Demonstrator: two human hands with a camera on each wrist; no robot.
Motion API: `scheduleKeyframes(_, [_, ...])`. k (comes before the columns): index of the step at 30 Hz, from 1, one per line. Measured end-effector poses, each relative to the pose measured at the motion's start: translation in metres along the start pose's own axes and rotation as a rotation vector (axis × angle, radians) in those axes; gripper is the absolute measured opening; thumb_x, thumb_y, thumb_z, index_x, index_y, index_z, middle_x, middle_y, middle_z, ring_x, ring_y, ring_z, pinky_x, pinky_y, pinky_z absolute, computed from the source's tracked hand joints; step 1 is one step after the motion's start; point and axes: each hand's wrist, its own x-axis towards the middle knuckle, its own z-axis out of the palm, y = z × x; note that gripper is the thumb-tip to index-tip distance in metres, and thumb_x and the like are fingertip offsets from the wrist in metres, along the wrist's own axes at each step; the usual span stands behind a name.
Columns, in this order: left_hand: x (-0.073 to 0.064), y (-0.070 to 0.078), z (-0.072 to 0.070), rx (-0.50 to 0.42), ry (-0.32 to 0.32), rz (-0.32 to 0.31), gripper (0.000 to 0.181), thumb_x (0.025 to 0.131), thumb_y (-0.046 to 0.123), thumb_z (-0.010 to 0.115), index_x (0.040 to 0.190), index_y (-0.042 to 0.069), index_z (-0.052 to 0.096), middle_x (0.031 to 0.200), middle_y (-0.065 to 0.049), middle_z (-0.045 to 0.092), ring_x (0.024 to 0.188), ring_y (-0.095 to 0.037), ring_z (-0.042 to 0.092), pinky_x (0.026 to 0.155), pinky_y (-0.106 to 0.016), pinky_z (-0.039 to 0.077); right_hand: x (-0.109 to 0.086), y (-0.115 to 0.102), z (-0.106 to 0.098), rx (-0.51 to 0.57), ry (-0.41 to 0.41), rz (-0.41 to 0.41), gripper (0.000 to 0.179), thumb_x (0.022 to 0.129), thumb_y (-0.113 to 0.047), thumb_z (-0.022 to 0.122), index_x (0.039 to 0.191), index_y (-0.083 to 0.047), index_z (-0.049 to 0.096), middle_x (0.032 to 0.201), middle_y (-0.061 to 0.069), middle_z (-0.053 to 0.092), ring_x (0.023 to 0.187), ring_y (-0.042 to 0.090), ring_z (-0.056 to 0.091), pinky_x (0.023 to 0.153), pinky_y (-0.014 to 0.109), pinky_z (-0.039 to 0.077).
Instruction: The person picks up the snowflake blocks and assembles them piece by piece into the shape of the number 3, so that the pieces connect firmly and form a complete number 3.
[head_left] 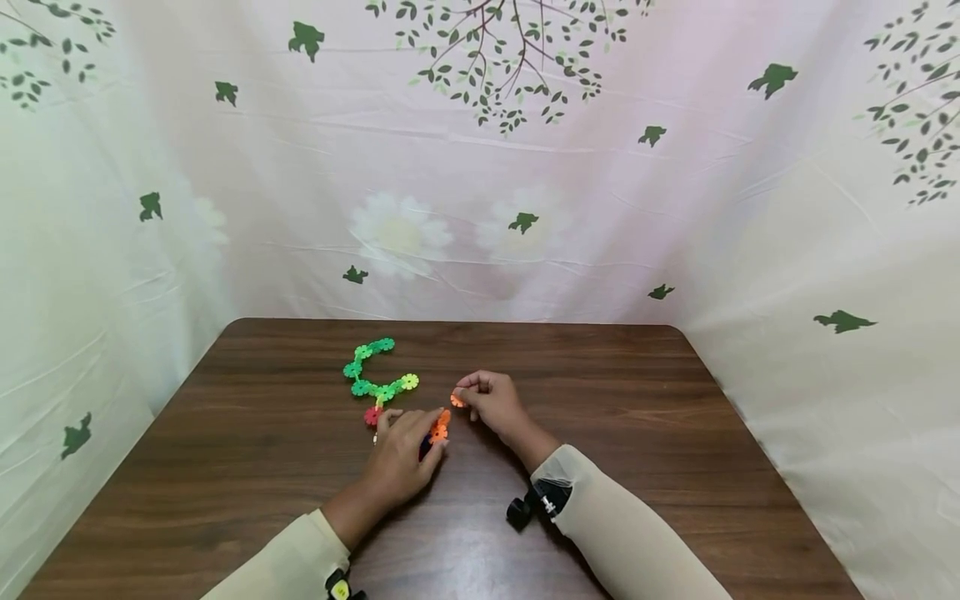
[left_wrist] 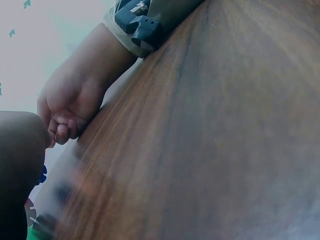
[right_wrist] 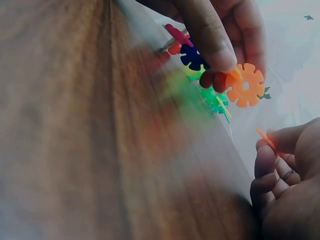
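Observation:
My left hand (head_left: 401,457) pinches orange notched discs (head_left: 439,431) between thumb and fingers. Past its fingertips, one orange disc (right_wrist: 246,86) faces the right wrist camera. Beside that hand is a dark blue disc (right_wrist: 192,56), partly covered by it. My right hand (head_left: 492,406) holds a separate orange disc (head_left: 457,400) between thumb and fingertips, a short gap to the right of the left hand's discs. A curved chain of green discs (head_left: 362,388) lies on the table, with a yellow disc (head_left: 409,382) at one end and a red disc (head_left: 372,415) near my left fingers.
The brown wooden table (head_left: 637,433) has rounded far corners. A pale curtain (head_left: 465,275) printed with leaves and birds stands behind it and along both sides. Black wrist-camera gear (head_left: 519,512) hangs at the right sleeve.

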Motion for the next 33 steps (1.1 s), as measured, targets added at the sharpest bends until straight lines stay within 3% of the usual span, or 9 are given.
scheduleKeyframes(12, [-0.0005,-0.0007,-0.0007,-0.018,-0.038,-0.015,0.043,0.089,0.020,0.091,0.126,0.004,0.076,0.112,-0.008,0.080,0.106,-0.025,0.075,0.102,-0.060,0.047,-0.0088,-0.0024,0.0018,0.061,-0.041,0.003,0.016,0.098,-0.009,0.083,0.104,0.006,0.081,0.070,-0.007,0.073,0.048,0.008,0.056,0.047,0.021,0.043])
scheduleKeyframes(33, [-0.0003,-0.0023,-0.0005,-0.024,-0.044,-0.004,0.037,0.091,0.020,0.090,0.122,0.004,0.077,0.110,-0.005,0.080,0.104,-0.024,0.075,0.101,-0.062,0.047,-0.0068,-0.0012,0.0033,0.078,-0.068,-0.014,0.017,0.097,-0.007,0.082,0.102,0.009,0.080,0.078,-0.007,0.077,0.049,0.008,0.053,0.051,0.022,0.048])
